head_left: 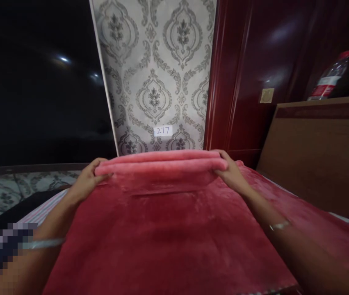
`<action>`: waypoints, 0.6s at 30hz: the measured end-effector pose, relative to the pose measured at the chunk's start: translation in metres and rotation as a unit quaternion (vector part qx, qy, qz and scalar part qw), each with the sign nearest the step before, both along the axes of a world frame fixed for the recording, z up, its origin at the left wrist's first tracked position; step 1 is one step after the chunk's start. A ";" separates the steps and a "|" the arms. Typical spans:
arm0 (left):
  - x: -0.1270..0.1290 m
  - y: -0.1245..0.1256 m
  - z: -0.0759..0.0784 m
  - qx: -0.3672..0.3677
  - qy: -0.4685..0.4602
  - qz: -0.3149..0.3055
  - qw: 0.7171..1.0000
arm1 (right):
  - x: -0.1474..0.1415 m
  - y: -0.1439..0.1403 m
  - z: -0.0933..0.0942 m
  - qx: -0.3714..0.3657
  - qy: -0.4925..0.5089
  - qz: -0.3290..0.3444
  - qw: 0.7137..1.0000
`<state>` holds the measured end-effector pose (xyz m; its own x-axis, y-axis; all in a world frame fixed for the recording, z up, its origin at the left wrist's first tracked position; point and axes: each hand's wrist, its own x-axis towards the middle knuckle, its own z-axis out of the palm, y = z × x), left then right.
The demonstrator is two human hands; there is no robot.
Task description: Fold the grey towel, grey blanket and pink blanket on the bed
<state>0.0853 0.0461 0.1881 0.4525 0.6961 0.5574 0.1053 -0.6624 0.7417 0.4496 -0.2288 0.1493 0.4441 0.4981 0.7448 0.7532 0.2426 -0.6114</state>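
A plush red-pink blanket (162, 229) spreads over the surface in front of me. Its far part is folded into a thick double layer, lifted up between my two hands. My left hand (96, 176) grips the left end of this fold, thumb on the near side and fingers behind. At the opposite end, my right hand (225, 168) is closed on the fold in the same way. The fingertips behind the cloth are hidden. More of the blanket lies flat to the right, beneath and beyond my right forearm.
A dark television-like panel (39, 82) fills the left. Patterned wallpaper (154, 57) with a paper label "277" (163, 130) is straight ahead. To the right are a dark red wood panel (254, 49), a cardboard box (315, 155) and a bottle (329, 82) on top. Striped cloth (46, 209) shows at left.
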 end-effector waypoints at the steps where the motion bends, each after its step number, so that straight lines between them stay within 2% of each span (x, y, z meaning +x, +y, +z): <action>1: -0.010 -0.007 -0.021 0.021 0.031 0.001 0.999 | -0.006 -0.015 -0.025 -0.014 -0.025 -0.021 0.999; 3: -0.031 -0.022 -0.073 0.022 0.095 -0.017 0.995 | -0.019 -0.047 -0.087 -0.052 -0.060 -0.034 0.996; 5: -0.051 -0.036 -0.128 -0.015 0.160 -0.066 0.985 | -0.032 -0.079 -0.149 -0.124 -0.080 -0.006 0.989; 7: -0.068 -0.048 -0.165 -0.039 0.208 -0.098 0.972 | -0.043 -0.109 -0.193 -0.202 -0.084 0.031 0.975; 8: -0.075 -0.051 -0.175 -0.048 0.216 -0.100 0.970 | -0.047 -0.120 -0.205 -0.217 -0.076 0.034 0.973; 10: -0.082 -0.054 -0.179 -0.067 0.206 -0.063 0.974 | -0.052 -0.134 -0.210 -0.218 -0.050 0.019 0.974; 12: -0.079 -0.053 -0.171 -0.104 0.192 0.001 0.976 | -0.054 -0.135 -0.202 -0.206 0.000 -0.019 0.978; 15: -0.064 -0.057 -0.164 -0.156 0.196 0.066 0.966 | -0.058 -0.123 -0.189 -0.215 0.099 -0.075 0.969; 18: -0.052 -0.067 -0.170 -0.152 0.195 0.098 0.964 | -0.066 -0.110 -0.186 -0.224 0.148 -0.092 0.959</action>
